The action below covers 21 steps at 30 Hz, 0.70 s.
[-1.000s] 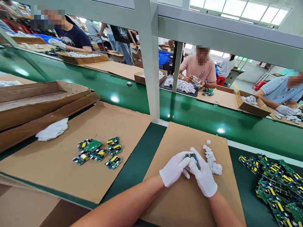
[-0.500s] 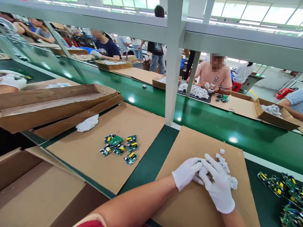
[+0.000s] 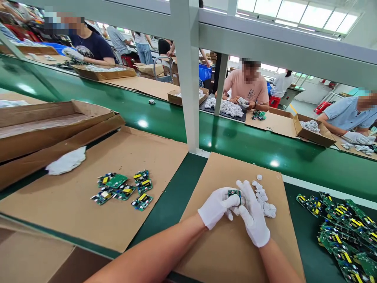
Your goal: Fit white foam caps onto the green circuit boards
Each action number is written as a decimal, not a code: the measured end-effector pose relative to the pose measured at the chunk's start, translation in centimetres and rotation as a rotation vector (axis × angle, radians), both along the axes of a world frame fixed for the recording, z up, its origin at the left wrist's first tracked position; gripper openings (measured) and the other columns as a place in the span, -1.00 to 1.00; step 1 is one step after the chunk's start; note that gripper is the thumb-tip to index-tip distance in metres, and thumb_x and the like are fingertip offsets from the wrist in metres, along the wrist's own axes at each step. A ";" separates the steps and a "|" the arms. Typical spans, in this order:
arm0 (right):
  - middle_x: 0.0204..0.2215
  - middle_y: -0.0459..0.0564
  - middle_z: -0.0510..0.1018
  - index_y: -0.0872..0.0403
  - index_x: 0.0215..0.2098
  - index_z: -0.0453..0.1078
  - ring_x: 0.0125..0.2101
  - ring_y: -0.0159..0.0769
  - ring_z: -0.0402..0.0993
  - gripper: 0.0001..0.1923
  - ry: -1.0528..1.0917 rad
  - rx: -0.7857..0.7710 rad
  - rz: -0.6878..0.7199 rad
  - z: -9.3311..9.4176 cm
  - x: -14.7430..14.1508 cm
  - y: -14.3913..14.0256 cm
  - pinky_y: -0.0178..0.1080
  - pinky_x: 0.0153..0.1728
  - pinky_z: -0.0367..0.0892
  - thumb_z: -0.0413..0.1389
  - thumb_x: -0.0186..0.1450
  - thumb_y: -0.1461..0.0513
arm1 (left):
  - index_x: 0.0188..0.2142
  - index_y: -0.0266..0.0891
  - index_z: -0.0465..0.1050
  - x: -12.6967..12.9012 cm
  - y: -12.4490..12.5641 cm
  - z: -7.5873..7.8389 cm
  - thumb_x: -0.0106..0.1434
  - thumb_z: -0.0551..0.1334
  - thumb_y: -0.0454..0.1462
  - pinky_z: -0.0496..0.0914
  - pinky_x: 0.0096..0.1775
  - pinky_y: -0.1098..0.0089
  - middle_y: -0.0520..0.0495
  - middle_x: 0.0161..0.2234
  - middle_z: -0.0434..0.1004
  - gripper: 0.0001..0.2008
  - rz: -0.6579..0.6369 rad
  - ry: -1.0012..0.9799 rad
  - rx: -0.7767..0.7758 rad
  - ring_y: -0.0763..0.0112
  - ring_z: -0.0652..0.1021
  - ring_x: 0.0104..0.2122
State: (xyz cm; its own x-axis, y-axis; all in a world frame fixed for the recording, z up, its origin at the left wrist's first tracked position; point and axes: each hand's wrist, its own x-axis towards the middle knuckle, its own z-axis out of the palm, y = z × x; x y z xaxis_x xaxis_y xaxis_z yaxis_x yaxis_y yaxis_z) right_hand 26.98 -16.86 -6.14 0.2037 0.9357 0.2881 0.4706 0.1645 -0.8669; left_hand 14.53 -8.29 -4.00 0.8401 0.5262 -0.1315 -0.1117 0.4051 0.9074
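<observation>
Where two white-gloved hands meet over a sheet of brown cardboard (image 3: 235,251) at the near middle of the bench (image 3: 173,200), a small green circuit board (image 3: 235,193) is pinched between them. The left hand (image 3: 216,206) curls its fingers round the board from the left; the right hand (image 3: 252,216) closes on it from the right, with some fingers spread upward. A white part seems to sit under the board, though the gloves hide most of it — it is hard to be sure.

Just right of the hands, touching the cardboard, lies a small heap of white plastic pieces (image 3: 263,198). Further right, on the dark green bench surface, a large pile of green circuit boards (image 3: 343,232) with yellow components spreads toward the near right corner.

To the left, on a second, larger cardboard sheet (image 3: 73,212), a small cluster of circuit boards (image 3: 122,188) lies flat. Left of that, a crumpled white cloth (image 3: 66,161) rests beside long flattened cardboard boxes (image 3: 53,125).

Beyond the hands, a white post (image 3: 188,78) rises from the bench, and a glossy green conveyor belt (image 3: 235,137) runs across the scene. On its far side, other people sit at work — one in a pink shirt (image 3: 246,88) handling white parts, one in a dark shirt (image 3: 91,45) at far left.
</observation>
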 end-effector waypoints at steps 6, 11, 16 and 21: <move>-0.19 0.03 0.58 0.06 0.17 0.21 -0.21 -0.15 0.50 -0.45 0.122 -0.222 -0.049 -0.2 0.2 0.6 -0.16 -0.16 0.41 0.01 0.28 0.02 | -0.29 -0.35 0.36 0.0 0.2 -0.6 0.10 0.21 -0.02 0.34 -0.63 0.55 -0.12 -0.48 0.48 -0.60 -0.022 0.007 -0.084 0.43 0.51 -0.54; -0.13 0.02 0.54 0.06 0.20 0.16 -0.14 -0.17 0.46 -0.44 0.203 -0.216 -0.017 0.5 0.6 0.3 -0.16 -0.06 0.35 -0.05 0.30 -0.01 | -0.20 -0.34 0.36 -0.1 0.3 0.0 0.15 0.20 -0.06 0.32 -0.61 0.60 -0.19 -0.36 0.51 -0.62 -0.124 -0.058 -0.073 0.46 0.51 -0.48; -0.18 0.04 0.56 0.07 0.18 0.19 -0.18 -0.16 0.47 -0.41 0.155 -0.236 -0.016 0.4 0.4 0.3 -0.13 -0.05 0.34 0.05 0.25 0.00 | -0.22 -0.33 0.36 -0.2 0.3 -0.1 0.19 0.16 -0.06 0.29 -0.66 0.61 -0.16 -0.40 0.50 -0.65 -0.117 -0.023 -0.040 0.47 0.52 -0.53; -0.07 0.05 0.51 0.07 0.14 0.24 -0.09 -0.16 0.43 -0.45 0.208 -0.256 -0.007 1.3 0.5 0.4 -0.13 0.03 0.28 -0.02 0.28 -0.03 | -0.19 -0.31 0.37 -0.3 0.4 -0.4 0.18 0.16 -0.04 0.40 -0.52 0.54 -0.22 -0.29 0.51 -0.62 -0.161 -0.074 -0.193 0.38 0.56 -0.40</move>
State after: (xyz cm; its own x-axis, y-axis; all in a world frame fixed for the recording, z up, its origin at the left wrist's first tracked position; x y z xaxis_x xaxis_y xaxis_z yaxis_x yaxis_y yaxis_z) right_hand 27.46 -16.45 -4.86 0.2400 0.9708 -0.0049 0.2794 -0.0739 -0.9573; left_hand 14.25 -7.88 -4.35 0.9221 0.3561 -0.1515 -0.0952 0.5881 0.8032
